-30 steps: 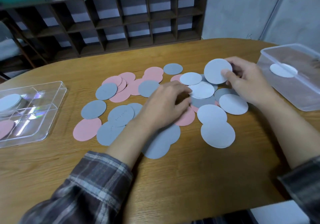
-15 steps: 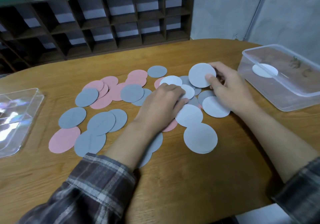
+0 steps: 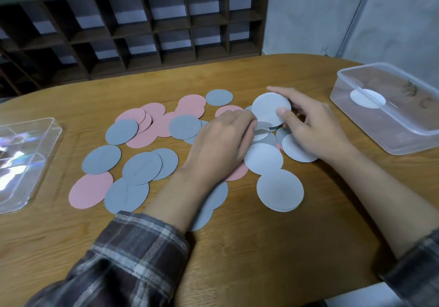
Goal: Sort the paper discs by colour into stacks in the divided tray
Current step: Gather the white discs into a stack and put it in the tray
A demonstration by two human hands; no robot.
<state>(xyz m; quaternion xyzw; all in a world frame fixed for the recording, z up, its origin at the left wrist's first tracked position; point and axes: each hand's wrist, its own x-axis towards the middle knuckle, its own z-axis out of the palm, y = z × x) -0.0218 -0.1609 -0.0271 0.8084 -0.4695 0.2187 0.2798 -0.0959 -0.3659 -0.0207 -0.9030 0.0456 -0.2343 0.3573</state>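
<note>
Your R grip (image 3: 313, 130) pinches a pale disc (image 3: 269, 111), tilted up over the pile. L grip (image 3: 223, 147) lies knuckles-up on the paper discs (image 3: 142, 167) mid-bench; fingertips blurred, can't tell if it grasps. Divided tray (image 3: 28, 164) sits at left edge, clear box (image 3: 392, 130) w/ a white disc (image 3: 367, 98) at right edge. Bare bench (image 3: 261, 259) along near edge.

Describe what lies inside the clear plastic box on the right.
One white disc lies inside the clear box. Its rim crosses it, so whether more discs lie beneath cannot be told.
</note>
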